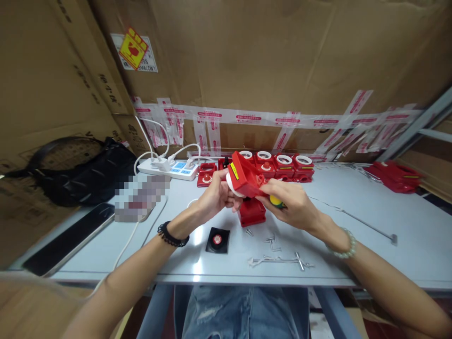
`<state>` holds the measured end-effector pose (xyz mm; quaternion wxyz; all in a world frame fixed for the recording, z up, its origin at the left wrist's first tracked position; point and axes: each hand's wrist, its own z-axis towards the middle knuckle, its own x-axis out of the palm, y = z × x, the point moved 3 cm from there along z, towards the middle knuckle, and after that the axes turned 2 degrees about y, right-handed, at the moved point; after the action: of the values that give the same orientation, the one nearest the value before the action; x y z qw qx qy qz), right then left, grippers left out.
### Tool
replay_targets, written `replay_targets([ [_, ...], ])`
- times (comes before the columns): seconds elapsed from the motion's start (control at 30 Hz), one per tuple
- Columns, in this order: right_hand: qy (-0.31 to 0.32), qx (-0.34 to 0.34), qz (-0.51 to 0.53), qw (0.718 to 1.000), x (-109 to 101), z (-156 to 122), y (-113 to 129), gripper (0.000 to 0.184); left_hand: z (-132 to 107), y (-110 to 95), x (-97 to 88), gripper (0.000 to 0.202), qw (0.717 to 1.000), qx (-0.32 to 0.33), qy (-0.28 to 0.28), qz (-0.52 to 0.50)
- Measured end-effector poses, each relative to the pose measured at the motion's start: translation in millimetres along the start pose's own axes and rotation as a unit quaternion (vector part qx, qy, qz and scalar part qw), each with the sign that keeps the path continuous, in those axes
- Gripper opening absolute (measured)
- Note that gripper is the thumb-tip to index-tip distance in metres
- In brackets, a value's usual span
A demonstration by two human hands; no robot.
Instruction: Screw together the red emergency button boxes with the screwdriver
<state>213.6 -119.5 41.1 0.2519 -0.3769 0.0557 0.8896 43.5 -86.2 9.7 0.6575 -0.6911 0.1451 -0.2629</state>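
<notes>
My left hand [221, 192] is closed around a tilted red plastic housing [246, 176] with a yellow label and a white ring on its underside. My right hand [294, 202] is at the housing's right side, fingers wrapped round a screwdriver with a yellow and green handle [277, 201]; its tip is hidden. Below the hands a red box [252, 213] stands on the table. Several loose screws [249, 232] and small metal pins [272, 242] lie in front of it. A black square piece [217, 240] with a round red and white centre lies nearer my left arm.
Several red housings with white rings [283, 161] line the back. A white power strip [168, 168] with plugs and cables sits back left, near a black bag [83, 172]. A metal T-shaped rod [278, 260] lies at the front, a small hammer-shaped rod [369, 226] and red parts [392, 177] rightward.
</notes>
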Motion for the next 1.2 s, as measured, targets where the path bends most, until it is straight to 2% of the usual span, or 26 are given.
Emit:
replay_targets([
  [0.07, 0.005, 0.003, -0.003, 1.0, 1.1, -0.6, -0.1, 0.008, -0.3, 1.6, -1.4, 0.064, 1.0, -0.022, 0.002, 0.004],
  [0.1, -0.002, 0.01, 0.0, 1.0, 0.9, -0.6, -0.4, 0.008, -0.2, 1.0, -2.5, 0.066, 1.0, -0.007, -0.011, 0.009],
  [0.13, -0.012, 0.018, 0.006, 1.0, 0.4, -0.4, -0.9, 0.009, -0.1, -0.5, -3.6, 0.068, 0.999, 0.028, -0.031, 0.015],
  [0.2, -0.031, 0.039, 0.021, 0.999, -0.9, 0.2, -2.0, 0.012, -1.5, -5.9, -4.0, 0.061, 0.987, 0.138, -0.078, 0.042],
  [0.23, -0.038, 0.049, 0.029, 0.998, -1.4, 0.5, -2.5, 0.013, -3.2, -8.9, -2.7, 0.057, 0.973, 0.199, -0.095, 0.066],
  [0.3, -0.048, 0.069, 0.041, 0.996, -2.3, 0.8, -3.1, 0.015, -7.7, -13.2, 2.8, 0.066, 0.941, 0.294, -0.102, 0.132],
  [0.37, -0.056, 0.08, 0.045, 0.994, -3.1, 0.8, -3.0, 0.015, -11.6, -15.0, 8.0, 0.074, 0.917, 0.339, -0.101, 0.185],
  [0.47, -0.062, 0.086, 0.054, 0.993, -3.8, 0.6, -2.4, 0.017, -14.5, -15.2, 8.3, 0.061, 0.905, 0.351, -0.131, 0.203],
  [0.53, -0.063, 0.086, 0.06, 0.993, -4.3, 0.6, -2.6, 0.018, -12.4, -13.8, 6.3, 0.052, 0.916, 0.328, -0.135, 0.186],
  [0.63, -0.059, 0.077, 0.058, 0.994, -4.7, 0.7, -3.5, 0.018, -4.0, -11.6, 2.8, 0.031, 0.954, 0.259, -0.104, 0.113],
  [0.67, -0.058, 0.07, 0.055, 0.994, -4.7, 0.7, -3.7, 0.017, -1.3, -12.0, 0.9, 0.029, 0.965, 0.23, -0.094, 0.08],
  [0.73, -0.055, 0.055, 0.044, 0.996, -4.7, 0.8, -3.9, 0.015, 1.0, -16.0, -5.1, 0.038, 0.981, 0.172, -0.075, 0.04],
  [0.8, -0.056, 0.052, 0.042, 0.996, -5.1, 0.9, -4.1, 0.014, -3.6, -24.8, -16.1, 0.042, 0.985, 0.13, -0.065, 0.088],
  [0.83, -0.057, 0.055, 0.045, 0.996, -5.4, 1.0, -4.3, 0.013, -8.2, -29.1, -22.6, 0.043, 0.979, 0.102, -0.047, 0.17],
  [0.87, -0.056, 0.059, 0.051, 0.995, -5.7, 1.2, -4.3, 0.013, -14.2, -33.4, -31.4, 0.041, 0.957, 0.079, -0.047, 0.274],
  [0.93, -0.053, 0.063, 0.061, 0.995, -6.3, 1.5, -3.9, 0.012, -27.2, -39.2, -53.0, 0.039, 0.876, 0.022, -0.086, 0.475],
  [1.0, -0.049, 0.062, 0.062, 0.995, -6.4, 1.5, -3.2, 0.012, -36.1, -37.8, -70.4, 0.049, 0.796, -0.05, -0.074, 0.598],
  [1.03, -0.047, 0.062, 0.06, 0.995, -6.2, 1.4, -3.0, 0.011, -38.3, -35.5, -76.4, 0.049, 0.77, -0.078, -0.062, 0.63],
  [1.1, -0.043, 0.063, 0.055, 0.996, -5.4, 1.0, -3.1, 0.011, -38.5, -29.5, -82.2, 0.047, 0.738, -0.125, -0.035, 0.663],
  [1.2, -0.038, 0.064, 0.048, 0.996, -4.4, 0.5, -3.5, 0.011, -35.3, -21.8, -84.1, 0.045, 0.71, -0.197, -0.031, 0.676],
])
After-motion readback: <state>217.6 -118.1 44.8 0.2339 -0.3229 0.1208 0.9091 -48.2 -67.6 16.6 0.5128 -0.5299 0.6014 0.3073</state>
